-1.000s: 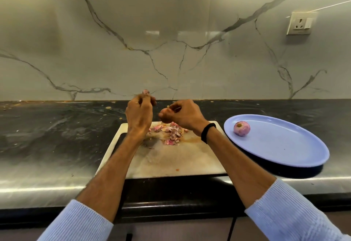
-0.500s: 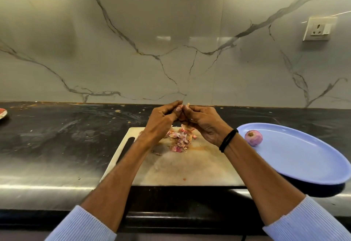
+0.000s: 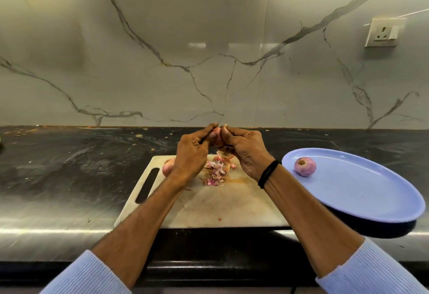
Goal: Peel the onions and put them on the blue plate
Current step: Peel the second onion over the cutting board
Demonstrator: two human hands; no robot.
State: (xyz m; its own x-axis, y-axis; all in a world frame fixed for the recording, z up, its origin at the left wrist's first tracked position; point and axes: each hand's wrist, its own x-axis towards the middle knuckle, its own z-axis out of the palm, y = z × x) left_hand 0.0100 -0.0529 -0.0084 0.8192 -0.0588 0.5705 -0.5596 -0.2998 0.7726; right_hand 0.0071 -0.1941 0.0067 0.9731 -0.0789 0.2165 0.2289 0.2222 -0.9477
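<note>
- Head view, the hands: the left hand and the right hand meet above the far edge of the cutting board; both have their fingers curled round one small pinkish onion, the held onion, which shows only as a sliver between them; the thumbs and fingertips of both hands pinch at its top, touching each other there; how much skin is left on it cannot be told.
- Head view, the right wrist: a black band circles it; pale blue ribbed sleeves cover both forearms near the lower corners.
- Head view, the board: it is pale and stained, lies on the dark tabletop and has a slot handle along its left side; a heap of peels, pink and papery, lies just under the hands near the board's far edge; a third onion lies on the board's far left corner, partly hidden behind the left wrist.
- Head view, the plate: the blue plate rests on the tabletop just right of the board, its near rim jutting past the tabletop's front edge; a peeled onion sits on its far left part, well apart from the hands.
- Head view, behind: a marbled wall with dark veins rises from the tabletop; a wall socket is fixed at the upper right.
</note>
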